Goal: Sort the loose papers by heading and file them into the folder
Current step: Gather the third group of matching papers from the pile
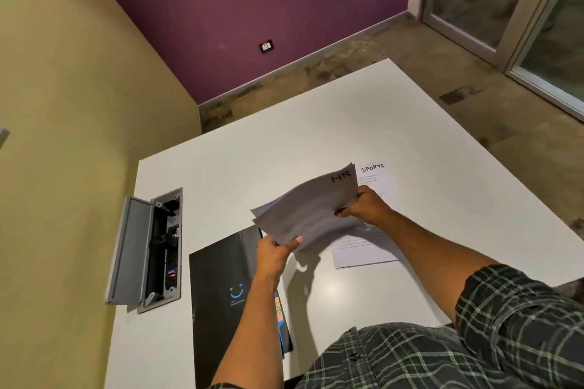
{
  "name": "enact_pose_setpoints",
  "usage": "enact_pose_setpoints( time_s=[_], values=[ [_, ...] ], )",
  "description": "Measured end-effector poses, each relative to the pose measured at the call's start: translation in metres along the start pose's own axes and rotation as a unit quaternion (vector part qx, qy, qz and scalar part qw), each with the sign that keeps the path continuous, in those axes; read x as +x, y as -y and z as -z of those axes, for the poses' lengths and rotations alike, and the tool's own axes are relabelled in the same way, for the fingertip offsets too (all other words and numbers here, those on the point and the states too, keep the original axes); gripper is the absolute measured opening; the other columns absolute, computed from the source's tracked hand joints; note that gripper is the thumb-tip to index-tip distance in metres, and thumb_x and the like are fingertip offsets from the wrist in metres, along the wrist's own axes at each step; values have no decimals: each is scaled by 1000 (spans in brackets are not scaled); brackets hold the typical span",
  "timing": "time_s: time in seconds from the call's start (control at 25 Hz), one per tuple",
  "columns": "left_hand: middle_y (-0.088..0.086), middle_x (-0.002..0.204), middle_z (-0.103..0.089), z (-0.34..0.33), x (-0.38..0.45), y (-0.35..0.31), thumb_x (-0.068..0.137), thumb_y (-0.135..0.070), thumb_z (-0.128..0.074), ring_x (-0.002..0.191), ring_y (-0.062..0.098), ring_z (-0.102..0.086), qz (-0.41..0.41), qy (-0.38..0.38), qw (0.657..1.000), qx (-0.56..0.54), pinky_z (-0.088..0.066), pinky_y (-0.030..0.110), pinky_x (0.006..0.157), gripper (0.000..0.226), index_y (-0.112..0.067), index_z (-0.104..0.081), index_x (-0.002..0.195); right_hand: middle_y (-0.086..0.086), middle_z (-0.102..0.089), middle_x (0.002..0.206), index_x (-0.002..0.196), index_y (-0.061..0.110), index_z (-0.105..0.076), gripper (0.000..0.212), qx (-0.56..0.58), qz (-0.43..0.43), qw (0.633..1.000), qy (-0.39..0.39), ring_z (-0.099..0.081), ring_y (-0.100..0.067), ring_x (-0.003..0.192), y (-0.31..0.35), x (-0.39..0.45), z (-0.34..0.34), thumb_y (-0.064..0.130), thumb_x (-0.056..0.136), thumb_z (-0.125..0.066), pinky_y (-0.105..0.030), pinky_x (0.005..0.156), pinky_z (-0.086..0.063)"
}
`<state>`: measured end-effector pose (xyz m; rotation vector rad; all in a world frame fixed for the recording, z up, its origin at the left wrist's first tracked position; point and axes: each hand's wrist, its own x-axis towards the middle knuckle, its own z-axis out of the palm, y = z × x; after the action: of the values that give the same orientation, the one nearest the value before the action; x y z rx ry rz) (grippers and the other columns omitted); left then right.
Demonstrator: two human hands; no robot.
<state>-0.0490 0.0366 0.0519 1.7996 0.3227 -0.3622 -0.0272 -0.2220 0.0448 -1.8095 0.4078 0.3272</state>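
Note:
A thin stack of white papers headed "HR" point(308, 210) is held tilted above the white table point(252, 161). My left hand point(274, 254) pinches its near lower corner. My right hand point(368, 205) grips its right edge. Under and behind the stack a sheet headed "SPORTS" point(373, 172) lies flat on the table, partly hidden by the held papers and my right hand. More of the flat paper point(366, 251) shows below my right wrist. A black folder point(221, 278) with a blue smile logo lies shut on the table to the left, under my left forearm.
An open grey cable hatch point(148, 249) with sockets is set into the table at the left, its lid raised. A yellow wall runs close along the table's left side. The table's far and right edges drop to the floor.

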Motion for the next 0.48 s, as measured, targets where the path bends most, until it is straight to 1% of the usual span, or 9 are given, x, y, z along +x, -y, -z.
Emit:
enact_pose_setpoints(
  time_s=[0.04,0.08,0.12,0.16,0.2,0.24,0.32,0.4,0.48],
  values=[
    [5,105,-76,-3,-1,2,78,-7,-83,90,12,-71,-3,-10,1000,18,-55,25,80,29,-17,-70,102,-11,-72,103,102,3,-70,42,-14,-4,1000,-6,-67,-27,98,-2,0,0,7,66,-92,-34,89,-52],
    [0,104,-73,-6,-1,0,81,-8,-81,94,11,-68,-16,-22,999,32,-53,27,81,33,-18,-66,109,-15,-74,103,102,-1,-72,40,-17,6,1000,-9,-69,-30,99,-2,2,0,7,68,-91,-37,90,-54],
    [-6,103,-69,-8,-1,-2,84,-10,-79,96,8,-65,-30,-35,998,36,-52,25,80,38,-21,-61,115,-21,-75,103,101,-4,-73,37,-9,25,1000,-12,-70,-33,101,-1,3,0,6,69,-89,-42,93,-55],
    [-10,102,-67,-8,0,-5,86,-11,-77,96,7,-63,-41,-45,997,36,-50,22,78,38,-23,-59,118,-25,-74,102,100,-5,-73,35,8,43,999,-16,-70,-36,103,0,4,-1,5,70,-88,-48,95,-55],
    [-10,100,-66,-8,2,-8,87,-12,-75,95,8,-63,-45,-47,997,40,-50,22,77,36,-23,-59,116,-25,-74,102,101,-4,-74,35,25,48,998,-17,-70,-37,104,0,4,-1,5,71,-88,-52,97,-54],
    [-9,99,-66,-8,4,-9,88,-12,-74,94,11,-63,-39,-39,997,50,-50,25,77,31,-23,-59,114,-21,-75,103,103,-2,-74,37,30,42,999,-12,-70,-35,103,-1,4,-1,6,71,-88,-51,97,-54],
    [-4,98,-66,-9,7,-7,90,-13,-71,91,16,-62,-1,-8,996,89,-52,36,81,26,-19,-59,111,-9,-73,107,108,3,-70,42,-10,14,1000,2,-69,-28,101,-3,3,-1,15,72,-89,-44,95,-55],
    [2,93,-65,-8,9,-2,92,-13,-68,88,24,-60,19,-5,994,111,-53,43,82,14,-12,-62,105,-6,-72,104,104,6,-69,39,-47,6,999,-1,-69,-25,96,-7,3,-3,25,76,-88,-38,89,-56],
    [3,93,-69,-4,9,-1,95,-16,-66,90,26,-65,17,-26,997,65,-54,44,81,7,-11,-66,99,-4,-76,98,105,8,-75,37,-19,33,999,-14,-73,-24,91,-6,2,-6,30,78,-86,-38,83,-60]
  ],
)
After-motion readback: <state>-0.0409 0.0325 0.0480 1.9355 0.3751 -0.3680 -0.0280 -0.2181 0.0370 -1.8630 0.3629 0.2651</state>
